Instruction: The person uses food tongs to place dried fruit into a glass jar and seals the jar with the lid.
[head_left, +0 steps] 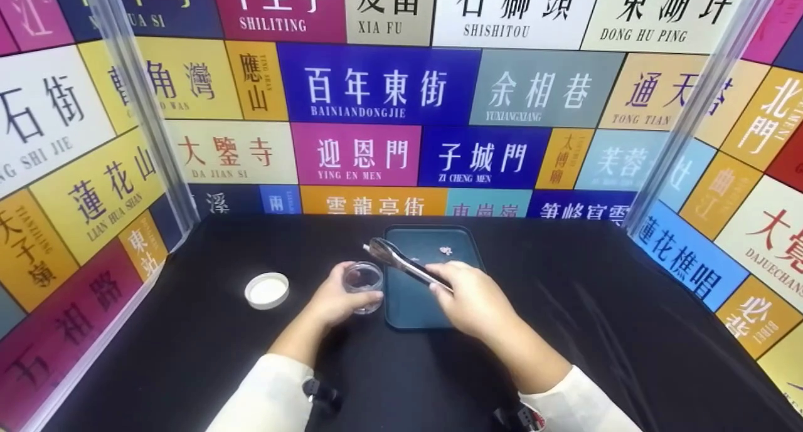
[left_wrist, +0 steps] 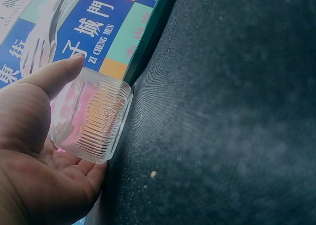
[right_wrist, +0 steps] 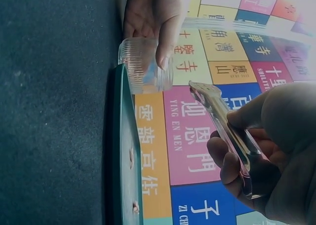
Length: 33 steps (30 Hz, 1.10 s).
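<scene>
My left hand [head_left: 331, 301] grips a clear jar [head_left: 364, 280], its thumb on one side and fingers on the other. The left wrist view shows ribs along the wall of the jar [left_wrist: 98, 121]. In my right hand [head_left: 472, 299] are metal tongs [head_left: 408, 263], pinched with the thumb on top and fingers beneath. The tips of the tongs [right_wrist: 205, 92] stay above and just beyond the jar's mouth. On the dark green tray [head_left: 411, 311], below the tongs, lie small pinkish pieces [head_left: 445, 251].
A round white lid [head_left: 266, 290] lies on the black cloth [head_left: 207, 331], left of my left hand. Panels printed with characters [head_left: 376, 84] rise behind the table and along both sides. One tiny pale crumb [left_wrist: 153, 174] shows on the cloth in the left wrist view.
</scene>
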Motion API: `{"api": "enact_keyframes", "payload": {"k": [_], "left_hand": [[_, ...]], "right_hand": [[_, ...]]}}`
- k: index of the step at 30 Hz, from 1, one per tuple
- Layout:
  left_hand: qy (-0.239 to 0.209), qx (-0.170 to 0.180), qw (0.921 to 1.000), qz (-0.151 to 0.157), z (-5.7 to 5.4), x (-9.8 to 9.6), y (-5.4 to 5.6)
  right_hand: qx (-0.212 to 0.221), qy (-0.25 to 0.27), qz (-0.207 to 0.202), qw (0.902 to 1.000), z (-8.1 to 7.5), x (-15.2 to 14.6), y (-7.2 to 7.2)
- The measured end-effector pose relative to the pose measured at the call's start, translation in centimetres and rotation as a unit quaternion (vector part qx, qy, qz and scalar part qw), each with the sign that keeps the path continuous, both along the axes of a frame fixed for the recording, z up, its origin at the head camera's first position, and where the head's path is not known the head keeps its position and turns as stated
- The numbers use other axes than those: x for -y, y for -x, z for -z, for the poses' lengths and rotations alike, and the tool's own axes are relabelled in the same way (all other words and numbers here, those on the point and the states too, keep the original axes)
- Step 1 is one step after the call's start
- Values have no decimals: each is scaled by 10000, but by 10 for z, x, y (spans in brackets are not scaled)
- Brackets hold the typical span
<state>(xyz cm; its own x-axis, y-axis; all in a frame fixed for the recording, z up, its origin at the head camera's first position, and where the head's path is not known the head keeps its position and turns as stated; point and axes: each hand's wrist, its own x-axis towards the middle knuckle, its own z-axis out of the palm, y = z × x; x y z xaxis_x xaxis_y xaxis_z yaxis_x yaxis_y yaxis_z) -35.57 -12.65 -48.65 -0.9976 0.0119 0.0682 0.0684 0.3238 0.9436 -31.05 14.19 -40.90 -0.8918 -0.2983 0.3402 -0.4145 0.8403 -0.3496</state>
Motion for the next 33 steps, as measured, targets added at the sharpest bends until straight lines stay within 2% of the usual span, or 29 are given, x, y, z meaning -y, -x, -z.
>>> {"api": "enact_keyframes", "payload": {"k": [8, 25, 33], "left_hand": [[68, -13, 10000, -10, 0, 0, 0], [-29, -19, 10000, 75, 1, -1, 3], [162, -63, 9998, -29, 2, -1, 2]], "right_hand": [[85, -41, -65, 9999, -2, 4, -5], [-20, -62, -248, 9997, -5, 10, -16], [277, -51, -125, 9995, -5, 9, -15]]}}
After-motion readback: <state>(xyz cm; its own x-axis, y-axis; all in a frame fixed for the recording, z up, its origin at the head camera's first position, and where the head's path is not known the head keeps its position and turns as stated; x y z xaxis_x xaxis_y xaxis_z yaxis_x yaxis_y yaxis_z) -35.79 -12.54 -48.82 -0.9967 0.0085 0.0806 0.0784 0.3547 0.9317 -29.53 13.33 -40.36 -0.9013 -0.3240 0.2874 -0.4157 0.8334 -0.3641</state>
